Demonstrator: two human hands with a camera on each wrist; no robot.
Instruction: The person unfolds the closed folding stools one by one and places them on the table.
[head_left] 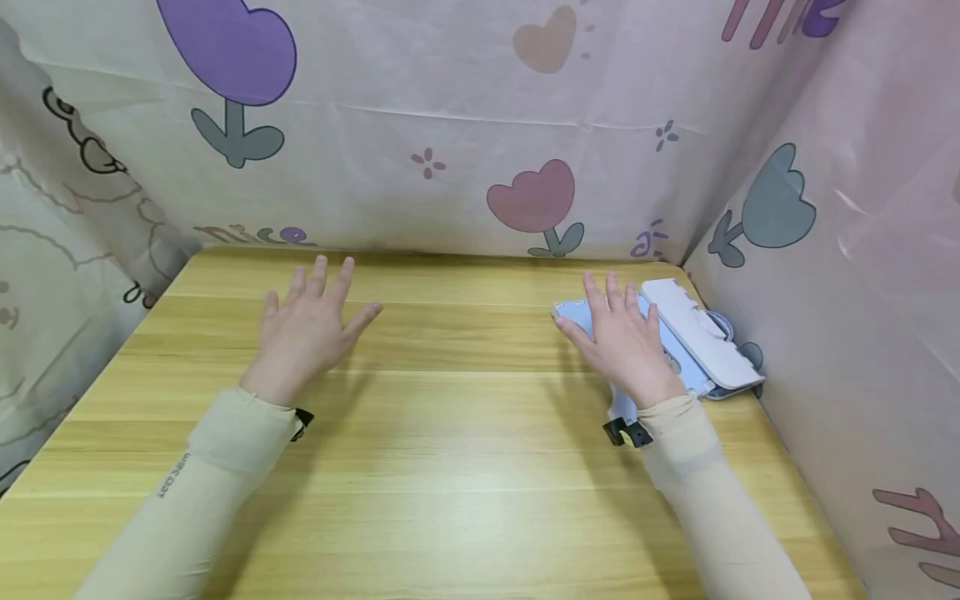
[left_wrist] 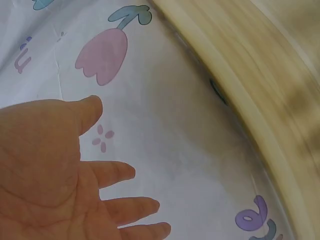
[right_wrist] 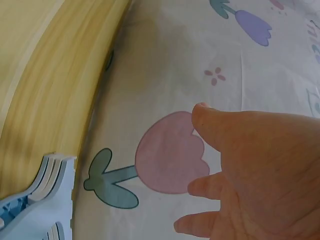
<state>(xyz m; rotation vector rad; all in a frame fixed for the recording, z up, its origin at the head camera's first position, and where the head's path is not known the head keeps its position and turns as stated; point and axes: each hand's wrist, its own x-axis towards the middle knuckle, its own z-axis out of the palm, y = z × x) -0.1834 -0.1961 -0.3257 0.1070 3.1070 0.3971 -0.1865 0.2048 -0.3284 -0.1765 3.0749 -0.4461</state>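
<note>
While the left hand (head_left: 303,337) and the right hand (head_left: 622,342) are both held wide, fingers spread and nothing gripped, handling is judged not yet begun, with all of it left. The blue-and-white device (head_left: 696,333) is set at the far right of the table (head_left: 450,450), partly hidden by the right hand. Smooth, plastic-looking layers with notched edges are shown, against glossy, straight grain; creased, tulip-printed sheeting (head_left: 420,75) is hung behind.

Left hand (head_left: 302,333) and right hand (head_left: 628,343) aloft, fingers (head_left: 342,283) spread.
</note>
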